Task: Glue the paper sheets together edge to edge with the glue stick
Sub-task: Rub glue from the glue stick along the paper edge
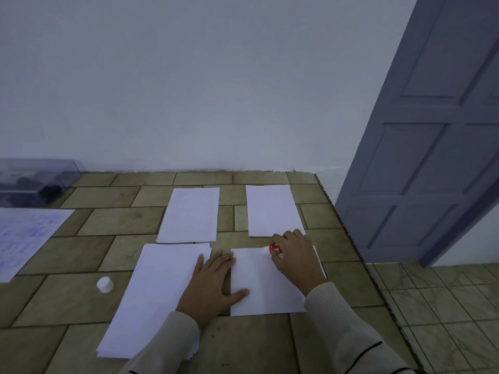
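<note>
Open olive-tiled surface lies left of the thick stack of white paper, broken by a small white round cap; a narrow tiled lane runs between the far-left white sheet and far-right white sheet; a clear plastic box blocks the back left corner; the white wall closes the rear.

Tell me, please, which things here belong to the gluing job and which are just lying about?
Job: glue stick in the right hand; near sheet pressed by the left hand; paper stack; far left sheet; far right sheet; white cap.
Lying about: printed sheet; clear box.
</note>
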